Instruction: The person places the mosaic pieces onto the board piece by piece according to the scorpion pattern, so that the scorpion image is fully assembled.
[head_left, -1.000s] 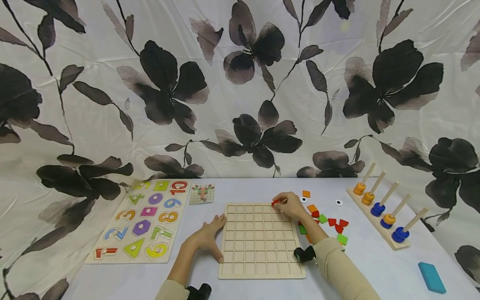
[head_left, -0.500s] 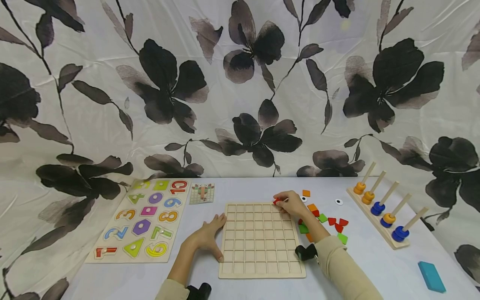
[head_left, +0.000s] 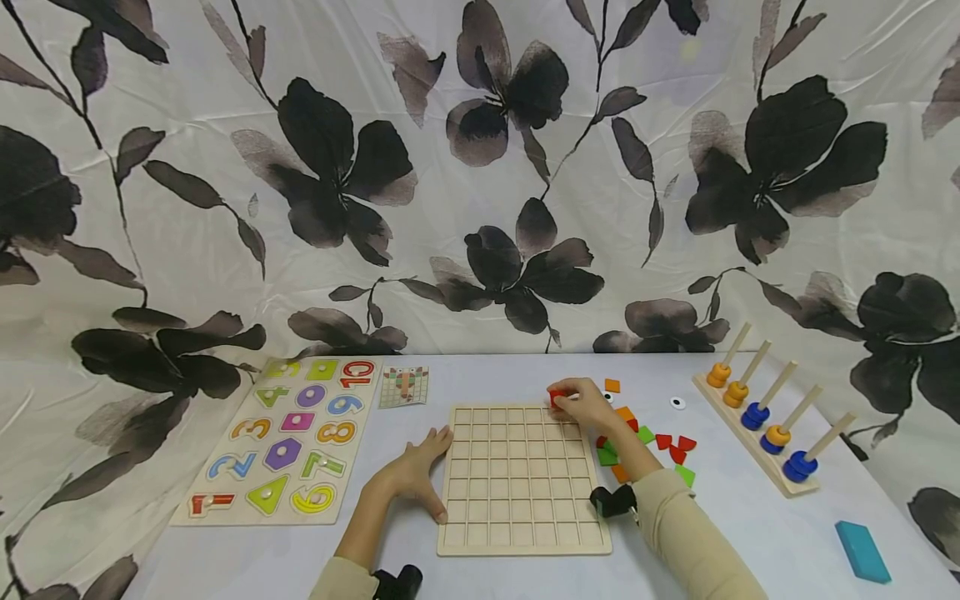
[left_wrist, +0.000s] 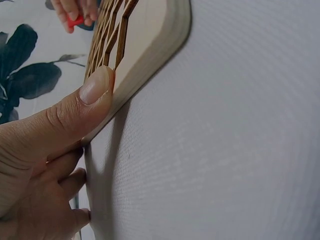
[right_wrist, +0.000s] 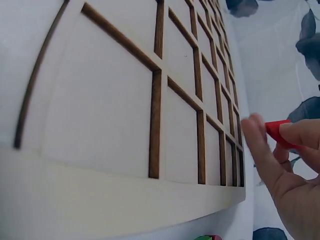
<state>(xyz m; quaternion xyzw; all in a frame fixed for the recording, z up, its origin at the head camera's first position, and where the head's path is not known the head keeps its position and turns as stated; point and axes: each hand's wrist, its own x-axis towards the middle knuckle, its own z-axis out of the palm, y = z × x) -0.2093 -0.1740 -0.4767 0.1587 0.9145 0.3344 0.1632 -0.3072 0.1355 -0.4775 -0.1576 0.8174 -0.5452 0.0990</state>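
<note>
A square wooden grid board [head_left: 521, 479] lies flat in front of me, its cells bare. Along its left edge rests my left hand [head_left: 414, 473], fingers spread; the left wrist view has the thumb [left_wrist: 75, 114] touching the board's rim near a corner. At the far right corner my right hand [head_left: 591, 406] pinches a small red piece [head_left: 557, 398] between thumb and fingers. In the right wrist view that red piece [right_wrist: 276, 131] is held above the surface, beyond the grid; its exact outline is partly hidden by the fingers.
Loose red, green and orange pieces [head_left: 663, 443] lie right of the board, partly behind the right forearm. Further right stand a peg rack with rings [head_left: 757, 429] and a teal block [head_left: 864, 552]. A number puzzle [head_left: 281, 450] and a pattern card [head_left: 405, 388] lie left.
The right hand has shifted slightly up and right, and more of the red piece now shows between its fingers. My left hand stays in place on the board.
</note>
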